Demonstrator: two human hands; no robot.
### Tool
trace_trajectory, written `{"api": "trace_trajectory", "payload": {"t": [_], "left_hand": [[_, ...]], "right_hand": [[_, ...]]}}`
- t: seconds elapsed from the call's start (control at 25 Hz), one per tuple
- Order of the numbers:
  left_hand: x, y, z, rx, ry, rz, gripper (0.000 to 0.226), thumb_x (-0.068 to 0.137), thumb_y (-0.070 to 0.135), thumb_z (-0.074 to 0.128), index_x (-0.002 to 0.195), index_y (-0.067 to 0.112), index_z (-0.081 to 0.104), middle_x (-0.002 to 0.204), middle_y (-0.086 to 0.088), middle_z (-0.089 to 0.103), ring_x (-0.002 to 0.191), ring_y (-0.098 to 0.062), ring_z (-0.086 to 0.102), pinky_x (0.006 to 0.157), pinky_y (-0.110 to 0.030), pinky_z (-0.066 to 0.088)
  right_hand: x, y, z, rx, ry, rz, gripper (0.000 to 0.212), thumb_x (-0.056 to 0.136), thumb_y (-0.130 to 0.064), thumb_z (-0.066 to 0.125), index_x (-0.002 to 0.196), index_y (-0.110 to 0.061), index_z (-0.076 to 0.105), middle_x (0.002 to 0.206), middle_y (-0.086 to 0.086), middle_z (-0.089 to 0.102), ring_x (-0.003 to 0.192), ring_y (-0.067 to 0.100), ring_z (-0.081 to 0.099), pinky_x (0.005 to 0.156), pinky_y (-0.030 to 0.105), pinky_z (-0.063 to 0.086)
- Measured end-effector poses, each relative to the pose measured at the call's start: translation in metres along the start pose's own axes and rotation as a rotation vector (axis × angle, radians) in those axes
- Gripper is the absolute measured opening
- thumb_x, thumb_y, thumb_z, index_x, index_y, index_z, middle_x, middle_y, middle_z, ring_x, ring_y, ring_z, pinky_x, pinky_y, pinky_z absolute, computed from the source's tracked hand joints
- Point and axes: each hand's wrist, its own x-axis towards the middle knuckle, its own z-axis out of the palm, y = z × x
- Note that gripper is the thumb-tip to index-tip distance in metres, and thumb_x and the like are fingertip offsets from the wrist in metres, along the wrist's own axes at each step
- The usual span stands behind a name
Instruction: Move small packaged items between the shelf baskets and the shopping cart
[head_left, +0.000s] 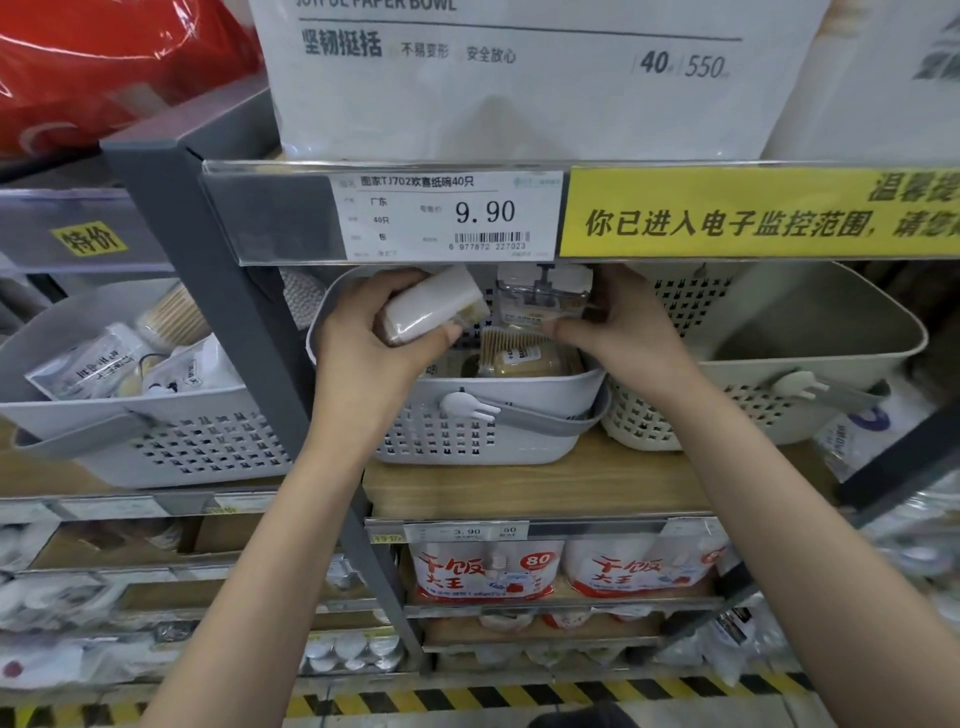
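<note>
L hand (371, 338) wraps a white cylindrical pack (434, 306), fingers curled round its mid-body, thumb at the low end; pack tilted, upper end toward 2 o'clock, hovering over the grey basket (467, 431) rim. R hand (621, 322) at 3 o'clock of it, fingers curled on a clear-plastic packaged item (543, 293) standing at the basket's back; thumb near its lower edge. Exact pinch pts partly hidden by the shelf rail.

Handling, my guess: both items light. Cylinder looks stiff, film-wrapped, prob slick, so grip mid-body w/ full wrap. Clear pack likely thin shell, dents easily; take by side edges, not the face. Toothpick-type packs (511, 353) lie in the basket below, 6 o'clock of the clear pack. Cart not in view.
</note>
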Motion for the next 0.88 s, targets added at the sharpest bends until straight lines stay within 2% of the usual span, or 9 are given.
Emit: {"api": "trace_trajectory", "payload": {"t": [0.08,0.2,0.32,0.48,0.56,0.72,0.8,0.88], "left_hand": [[-0.005,0.006,-0.002,-0.015,-0.036,0.027,0.043,0.071,0.013,0.081,0.109,0.022,0.062,0.104,0.014,0.063,0.098,0.004,0.058,0.085,-0.014,0.045],[-0.013,0.012,-0.006,-0.009,0.019,0.026,0.054,0.069,0.015,0.083,0.113,0.024,0.052,0.106,0.02,0.055,0.1,0.013,0.051,0.084,-0.004,0.038],[-0.023,0.017,-0.013,-0.025,0.042,0.048,0.053,0.068,0.017,0.084,0.106,0.027,0.048,0.102,0.02,0.054,0.096,0.012,0.051,0.081,-0.004,0.038],[-0.042,0.029,-0.022,-0.125,-0.024,0.1,0.042,0.067,0.025,0.081,0.098,0.033,0.055,0.092,0.014,0.062,0.087,0.003,0.06,0.073,-0.011,0.046],[-0.052,0.036,-0.023,-0.182,-0.083,0.116,0.042,0.067,0.028,0.079,0.104,0.032,0.058,0.096,0.013,0.063,0.091,0.0,0.061,0.074,-0.013,0.048],[-0.069,0.044,-0.004,-0.253,-0.275,0.073,0.045,0.075,0.03,0.074,0.117,0.033,0.057,0.106,0.012,0.064,0.094,0.0,0.062,0.078,-0.014,0.049],[-0.078,0.046,0.017,-0.317,-0.44,0.019,0.04,0.077,0.031,0.075,0.112,0.034,0.057,0.103,0.013,0.066,0.094,-0.003,0.064,0.079,-0.02,0.052],[-0.088,0.044,0.045,-0.349,-0.571,-0.016,0.036,0.075,0.028,0.073,0.106,0.033,0.056,0.1,0.01,0.066,0.093,-0.009,0.064,0.078,-0.026,0.052]], "right_hand": [[-0.005,-0.001,0.002,0.03,0.024,-0.012,0.038,0.077,-0.017,0.073,0.111,-0.015,0.056,0.111,0.004,0.065,0.103,0.018,0.062,0.093,0.044,0.05],[-0.015,-0.004,0.006,0.085,0.063,-0.038,0.046,0.073,-0.021,0.072,0.116,-0.022,0.054,0.113,-0.002,0.065,0.107,0.014,0.061,0.095,0.038,0.049],[-0.028,-0.004,0.008,0.085,0.114,-0.057,0.039,0.078,-0.01,0.072,0.11,-0.025,0.054,0.103,-0.01,0.064,0.097,0.006,0.061,0.084,0.023,0.049],[-0.054,-0.011,0.008,0.164,0.191,-0.081,0.043,0.078,0.004,0.069,0.105,-0.024,0.053,0.099,-0.013,0.063,0.091,-0.004,0.061,0.079,0.013,0.047],[-0.074,-0.013,0.006,0.162,0.238,-0.088,0.044,0.076,0.008,0.069,0.103,-0.024,0.054,0.098,-0.013,0.062,0.09,-0.007,0.06,0.077,0.009,0.045],[-0.127,-0.006,-0.009,0.17,0.35,-0.073,0.041,0.076,0.002,0.069,0.103,-0.026,0.057,0.095,-0.017,0.064,0.093,-0.002,0.059,0.081,0.013,0.044],[-0.163,0.007,-0.022,0.173,0.425,0.034,0.041,0.078,0.002,0.069,0.106,-0.025,0.059,0.096,-0.019,0.065,0.095,0.0,0.061,0.081,0.015,0.046],[-0.203,0.024,-0.034,0.192,0.508,0.161,0.039,0.081,0.001,0.071,0.109,-0.023,0.061,0.101,-0.013,0.068,0.099,0.007,0.063,0.083,0.024,0.05]]}}
